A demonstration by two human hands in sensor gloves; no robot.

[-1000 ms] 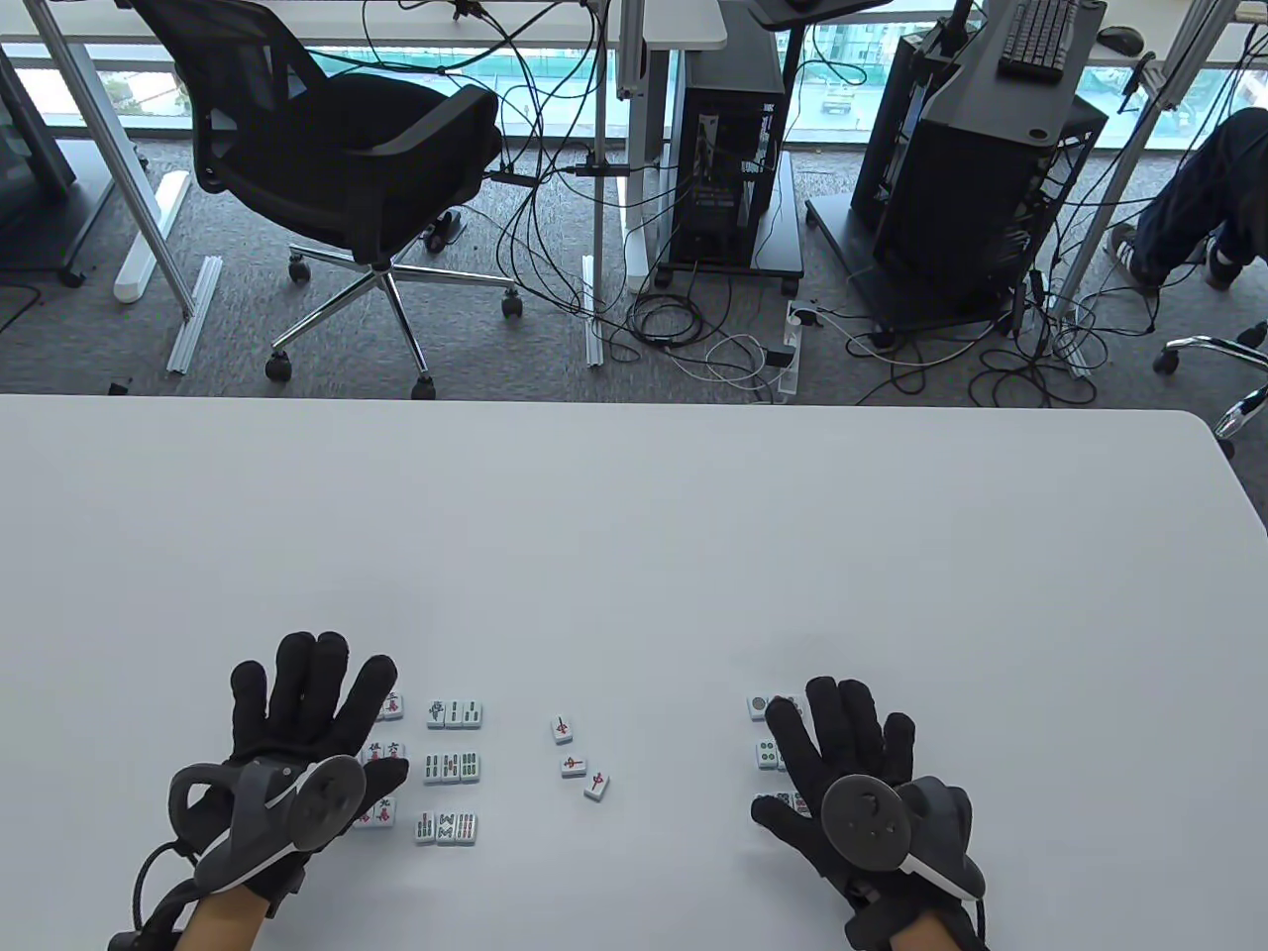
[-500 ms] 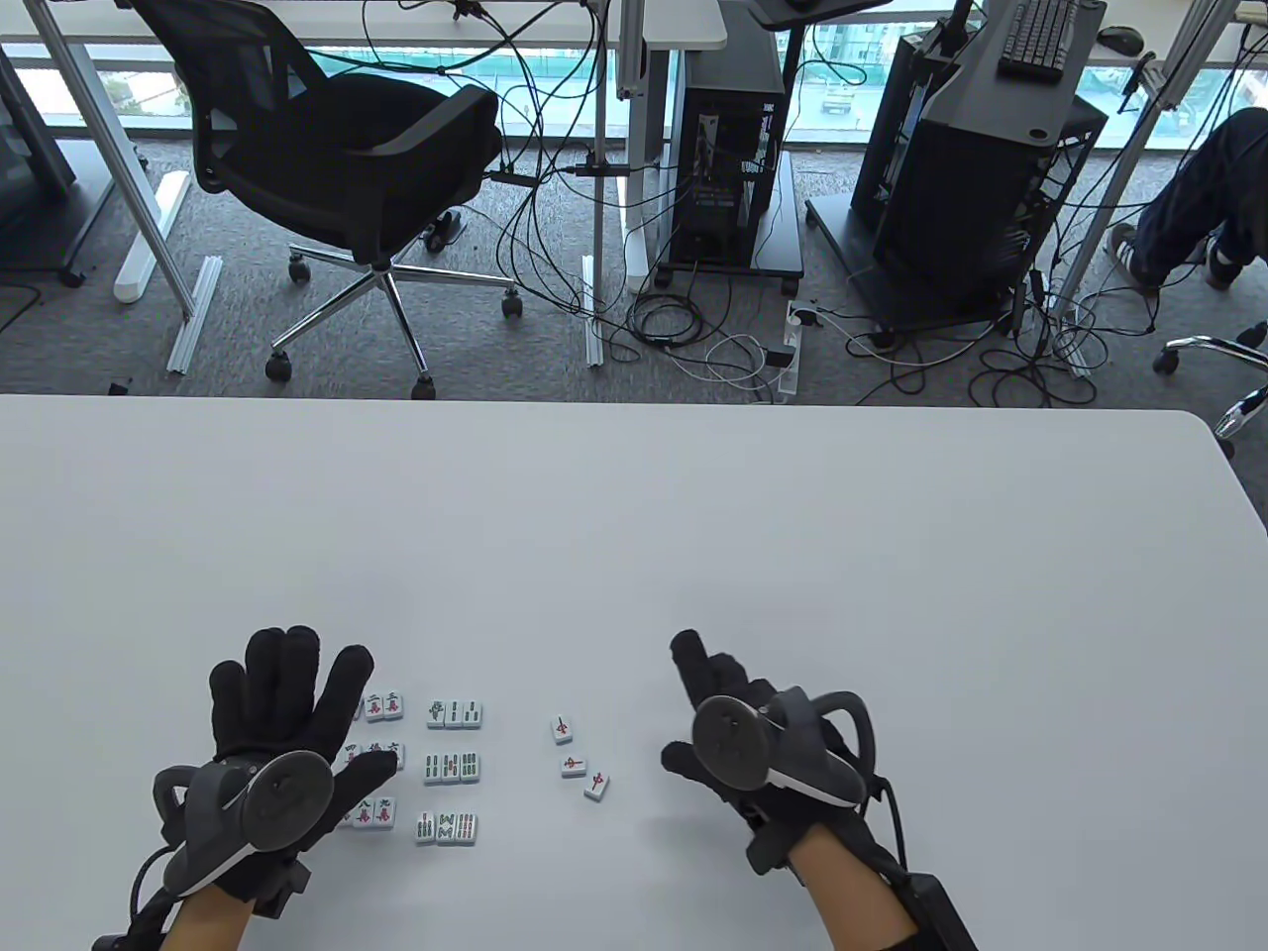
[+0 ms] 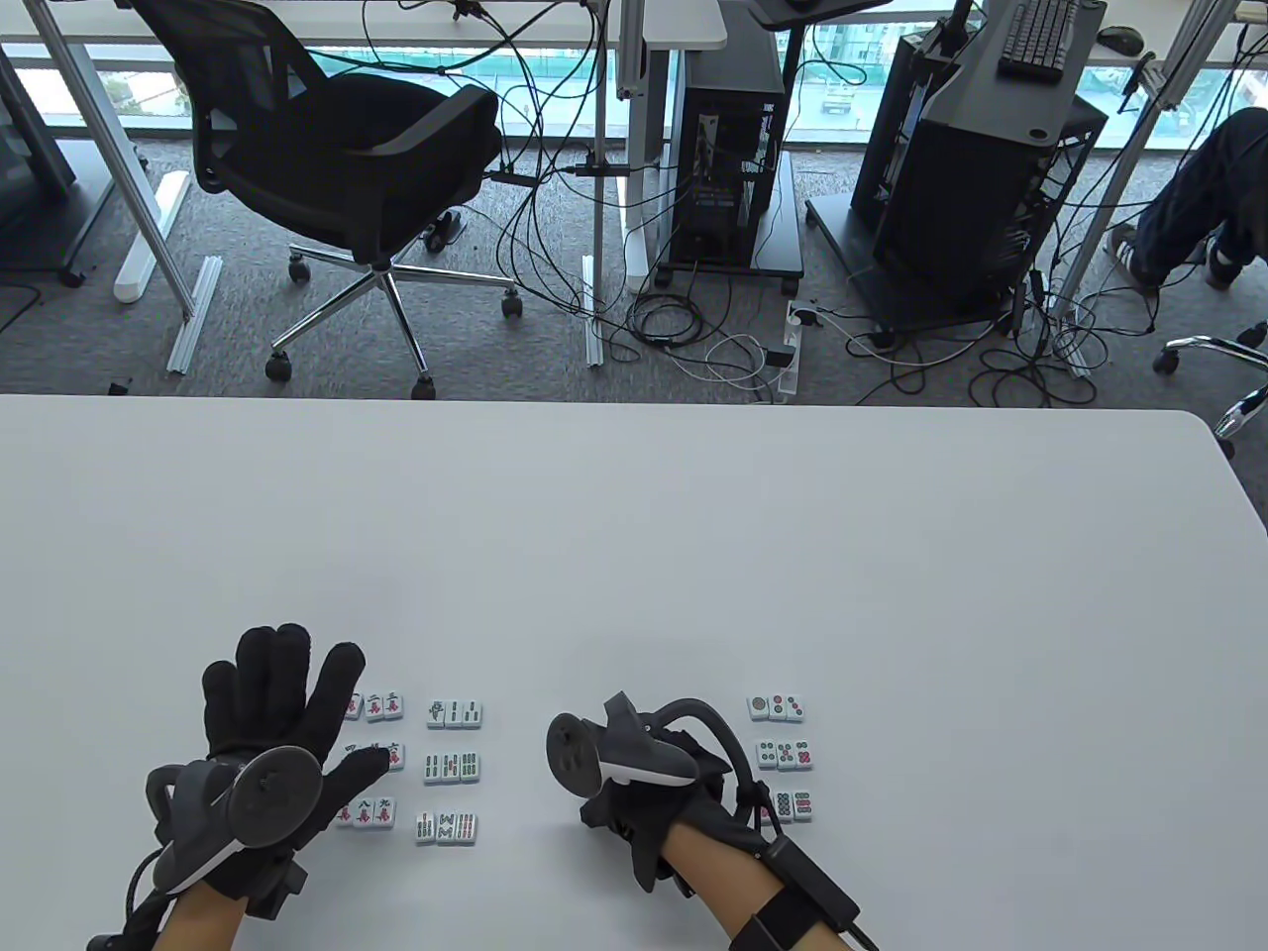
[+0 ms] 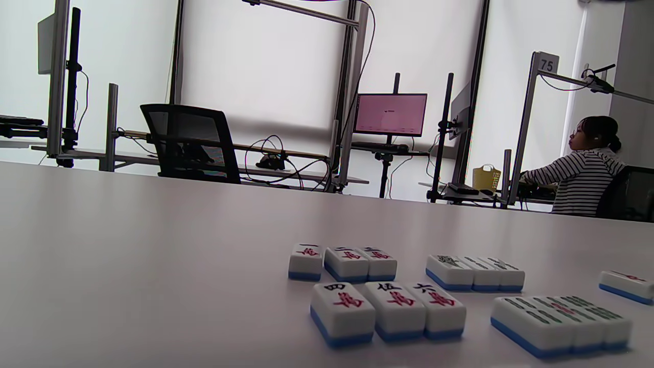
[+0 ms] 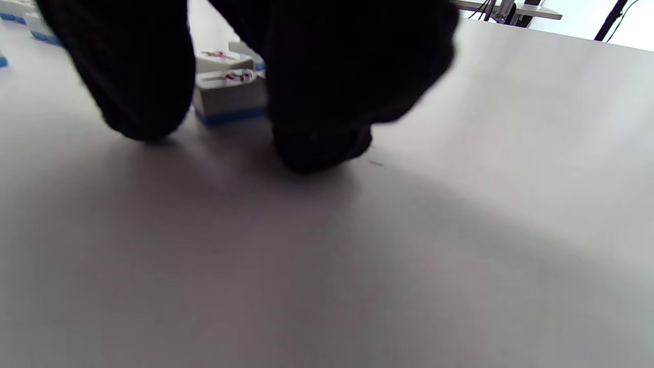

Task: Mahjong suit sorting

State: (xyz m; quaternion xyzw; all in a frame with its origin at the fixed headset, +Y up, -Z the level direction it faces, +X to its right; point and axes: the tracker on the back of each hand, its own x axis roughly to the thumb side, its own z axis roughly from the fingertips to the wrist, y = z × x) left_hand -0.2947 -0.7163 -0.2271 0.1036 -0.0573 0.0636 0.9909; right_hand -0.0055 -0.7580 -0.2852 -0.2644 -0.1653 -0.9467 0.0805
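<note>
The right hand (image 3: 644, 768) has been swung over the loose red tiles (image 5: 230, 84) mid-table, exposing the sorted dots tiles (image 3: 783, 755); fingers being lowered around them, grasp unclear. The left hand (image 3: 272, 733) is being kept flat, released.

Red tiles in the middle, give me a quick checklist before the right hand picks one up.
1. Right hand over the red tiles: ok; it covers them in the table view.
2. Fingers down around a tile: ok; two fingertips flank the nearest one in the right wrist view.
3. Tile actually pinched: cannot tell; contact is blurred.
4. Dot tiles out of the way: ok; three rows sit apart at the right.
5. Bamboo tiles undisturbed: ok; three neat rows.
6. Left hand out of the path: ok; it lies flat over the character tiles.
</note>
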